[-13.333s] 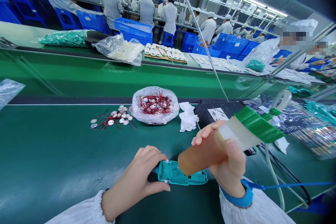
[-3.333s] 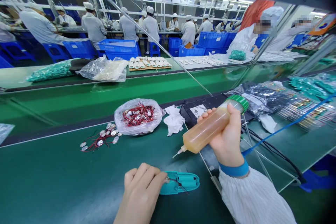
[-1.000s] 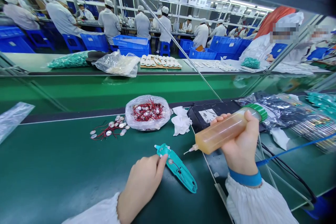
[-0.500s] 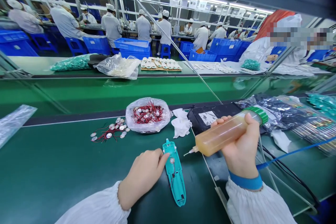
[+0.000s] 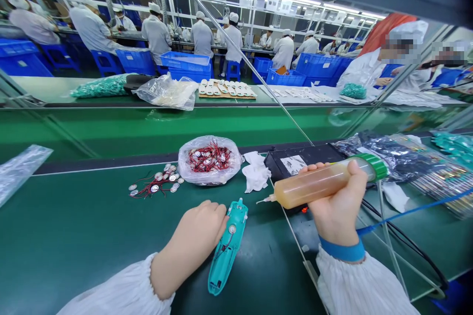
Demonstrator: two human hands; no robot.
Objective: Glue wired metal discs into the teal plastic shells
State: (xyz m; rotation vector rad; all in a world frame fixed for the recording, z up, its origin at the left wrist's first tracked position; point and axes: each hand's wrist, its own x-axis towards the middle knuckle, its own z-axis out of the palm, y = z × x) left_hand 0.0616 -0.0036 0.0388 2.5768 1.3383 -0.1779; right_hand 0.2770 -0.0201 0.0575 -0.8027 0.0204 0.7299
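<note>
My left hand (image 5: pixel 199 231) is curled against the side of a teal plastic housing (image 5: pixel 225 256) lying on the green mat, its fingers touching the housing's upper end. A round metal disc (image 5: pixel 232 229) with thin wires sits in that housing. My right hand (image 5: pixel 336 204) grips a clear syringe barrel of amber liquid (image 5: pixel 318 182) with a green end cap, held nearly level in the air. Its thin nozzle tip (image 5: pixel 260 202) points left, apart from the housing. My fingers hide part of the barrel.
A clear bag of wired metal discs (image 5: pixel 209 161) and loose discs (image 5: pixel 155 188) lie beyond my left hand. A white cloth (image 5: pixel 255 172) and black box (image 5: pixel 299 162) stand ahead. Plastic packets lie right. Co-workers sit at a parallel line with blue crates.
The teal housing has swung, its lower end moving left, and my left hand has shifted with it. The syringe now lies more level, its nozzle end a little higher.
</note>
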